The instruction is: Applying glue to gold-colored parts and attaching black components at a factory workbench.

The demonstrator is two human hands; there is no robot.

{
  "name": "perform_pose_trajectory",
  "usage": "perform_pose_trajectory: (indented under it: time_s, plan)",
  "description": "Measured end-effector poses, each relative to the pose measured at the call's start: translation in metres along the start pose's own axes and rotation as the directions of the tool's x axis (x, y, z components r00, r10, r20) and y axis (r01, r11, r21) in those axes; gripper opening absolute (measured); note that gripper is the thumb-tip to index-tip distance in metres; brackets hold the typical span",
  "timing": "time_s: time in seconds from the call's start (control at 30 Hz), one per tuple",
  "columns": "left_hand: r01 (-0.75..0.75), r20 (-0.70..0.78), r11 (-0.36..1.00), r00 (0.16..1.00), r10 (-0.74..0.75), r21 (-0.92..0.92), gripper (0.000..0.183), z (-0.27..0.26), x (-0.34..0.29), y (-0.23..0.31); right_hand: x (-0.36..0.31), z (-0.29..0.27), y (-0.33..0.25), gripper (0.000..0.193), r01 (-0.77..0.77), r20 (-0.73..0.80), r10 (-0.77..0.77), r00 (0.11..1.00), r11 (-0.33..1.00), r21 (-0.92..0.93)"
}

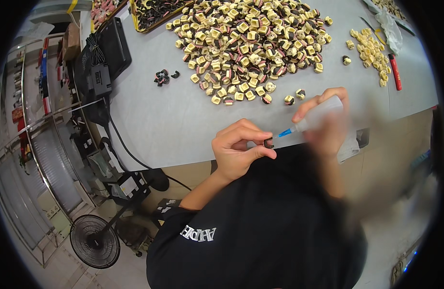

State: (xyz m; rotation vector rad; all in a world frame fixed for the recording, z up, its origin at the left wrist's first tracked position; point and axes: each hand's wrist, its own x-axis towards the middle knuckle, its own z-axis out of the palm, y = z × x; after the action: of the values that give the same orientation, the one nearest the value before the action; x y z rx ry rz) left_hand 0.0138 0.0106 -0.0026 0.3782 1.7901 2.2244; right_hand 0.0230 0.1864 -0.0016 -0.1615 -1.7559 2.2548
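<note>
Between thumb and fingertips, my left hand (241, 147) pinches a small dark curved piece (268, 143). My right hand (330, 127), partly blurred, grips a translucent squeeze bottle (314, 117) with a blue needle tip (284, 133). The needle's end reaches the dark piece or stops just short of it; I cannot tell which. Beyond my hands lies a large heap of small cream, dark and pink parts (250, 43). Two loose parts of the same kind (289, 100) sit on the table close to the bottle.
On the grey table (154, 120) are a few dark pieces (161, 77), a pile of cream pieces (373, 50) and a red marker (395, 72). Trays of dark (157, 12) and pink parts (104, 9) stand at the far left. A black device (113, 48) trails a cable. A fan (95, 241) stands lower left.
</note>
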Motion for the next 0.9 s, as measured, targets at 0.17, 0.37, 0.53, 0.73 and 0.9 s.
perform_pose_trajectory:
  time_s: [0.17, 0.37, 0.53, 0.73, 0.9]
  plan:
    - [0.025, -0.020, 1.000, 0.999, -0.024, 0.017, 0.029, 0.0012, -0.0004, 0.0005, -0.0007, -0.0009, 0.0012, 0.040, 0.001, 0.007, -0.001, 1.000, 1.000, -0.026]
    - [0.011, -0.015, 1.000, 1.000, -0.010, 0.026, 0.029, 0.0012, -0.0002, 0.0000, -0.0016, -0.0038, -0.0006, 0.040, -0.035, 0.034, 0.036, 0.999, 0.999, -0.025]
    - [0.011, -0.024, 1.000, 1.000, -0.010, 0.026, 0.028, 0.0009, -0.0009, -0.0002, -0.0017, -0.0033, 0.0013, 0.040, -0.027, 0.019, 0.027, 0.999, 0.999, 0.034]
    - [0.007, -0.031, 1.000, 1.000, -0.006, 0.020, 0.027, 0.0004, -0.0008, -0.0006, -0.0009, -0.0016, 0.0050, 0.040, 0.023, -0.035, -0.019, 0.999, 0.989, 0.143]
    - [-0.013, -0.055, 1.000, 0.998, 0.012, -0.023, 0.027, -0.0001, -0.0027, -0.0025, -0.0007, -0.0051, 0.0032, 0.039, 0.015, 0.005, -0.014, 1.000, 0.999, -0.053]
